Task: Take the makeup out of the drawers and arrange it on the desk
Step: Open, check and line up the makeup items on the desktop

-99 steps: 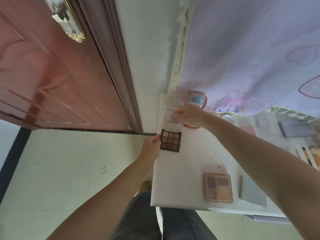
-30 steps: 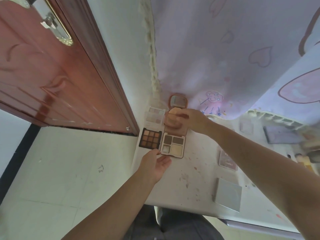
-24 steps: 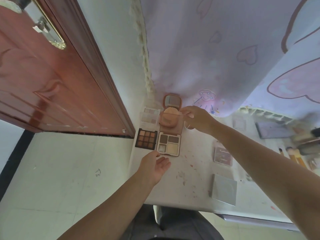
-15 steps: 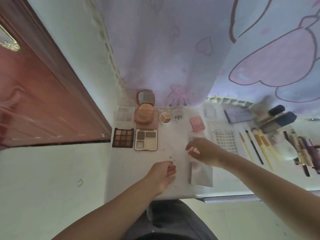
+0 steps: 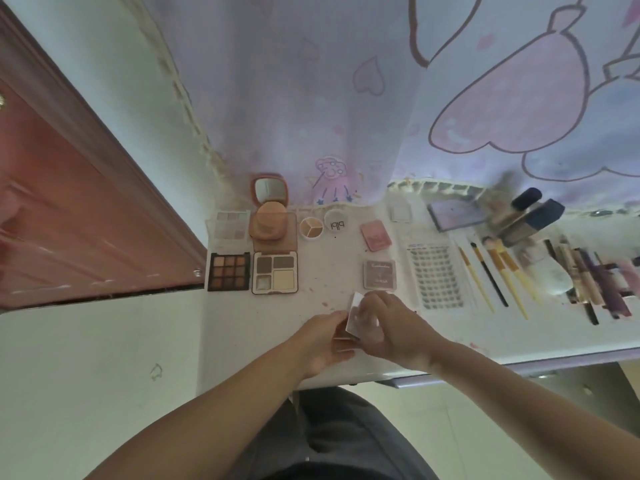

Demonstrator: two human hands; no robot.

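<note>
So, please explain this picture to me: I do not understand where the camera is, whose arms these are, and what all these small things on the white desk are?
The camera sits on a person's head and looks down, so the two arms are that person's own. There is no machine here. The left hand and right hand together hold a small silver case above the white desk. On the desk lie a dark nine-colour palette, a four-pan palette, an open powder compact with its puff, a pink case, a mauve case, a sheet of false lashes and brushes. The far right is blurred.
</note>
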